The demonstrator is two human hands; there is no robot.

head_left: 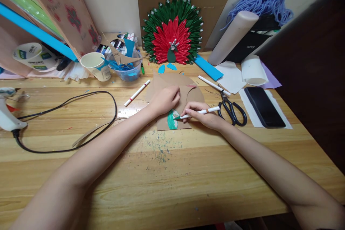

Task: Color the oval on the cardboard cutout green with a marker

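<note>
A white marker (207,110) with a brown band and green tip is in my right hand (201,114), fingers closed around it. Its tip touches a small rounded white piece (172,119), much of it coloured green. That piece lies on brown cardboard (161,125) near its front edge. My left hand (168,99) rests on the cardboard just above the piece, its fingers curled in; whatever is under the fingertips is hidden. A white marker with a red band (137,93) lies left of the cardboard, and another white marker (214,85) is at its right.
Black-handled scissors (231,109) and a phone (264,107) lie at right. A glue gun (9,111) with a looping black cord (67,151) is at left. Behind stand a paper cup (97,66), a plastic tub (126,73) of scraps and a red-green paper peacock (172,39).
</note>
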